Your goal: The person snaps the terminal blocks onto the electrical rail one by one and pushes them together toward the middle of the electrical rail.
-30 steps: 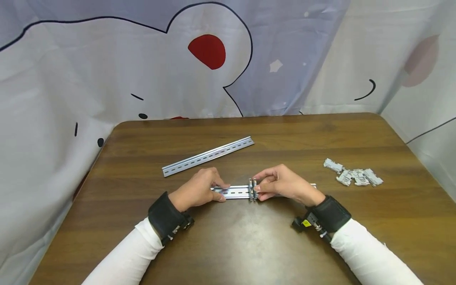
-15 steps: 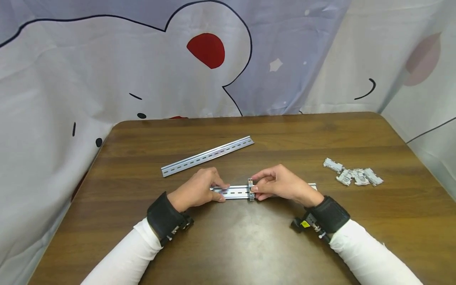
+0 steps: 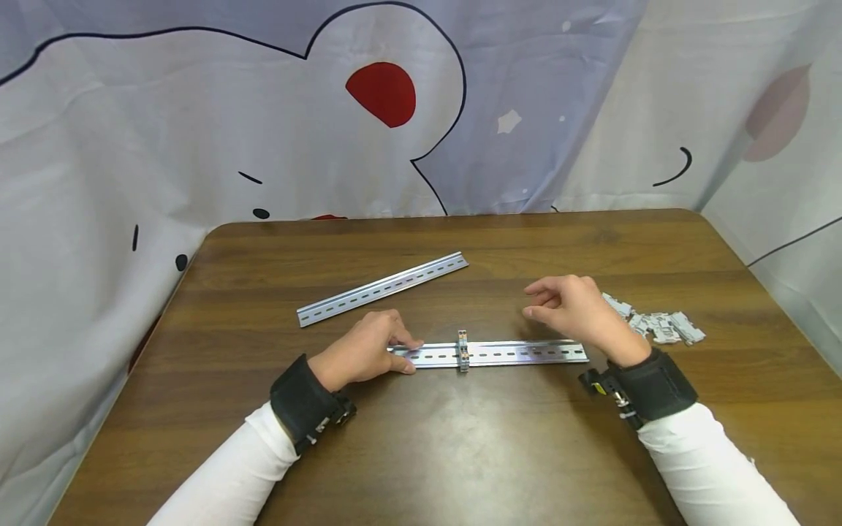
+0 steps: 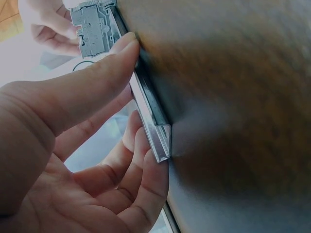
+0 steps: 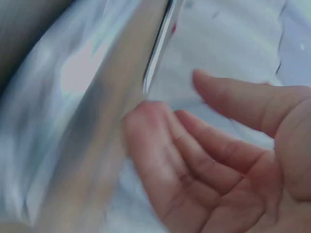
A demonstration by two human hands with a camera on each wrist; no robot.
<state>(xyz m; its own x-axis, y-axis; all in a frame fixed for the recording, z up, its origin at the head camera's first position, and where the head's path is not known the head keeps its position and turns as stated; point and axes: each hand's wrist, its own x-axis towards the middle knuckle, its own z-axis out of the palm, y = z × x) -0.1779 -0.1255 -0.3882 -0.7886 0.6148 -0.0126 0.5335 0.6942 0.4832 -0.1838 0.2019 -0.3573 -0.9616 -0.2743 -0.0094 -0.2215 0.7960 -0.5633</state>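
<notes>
While the left hand (image 3: 368,349) pinches the nearer slotted rail (image 3: 505,359) by one end, best hold it steady; right hand (image 3: 580,313), fingers loosely parted, holds nothing.

right hand (image 3: 571,310): at the block pair (image 3: 463,351) before, now off it, up and right, near the loose pile (image 3: 666,328) | its fingers (image 3: 542,284): at the pair before, thumb now apart | pair: gap 1.0 s ago, now together | rail (image 3: 526,353): right stretch now uncovered | pile: left edge now partly hidden by hand
</notes>
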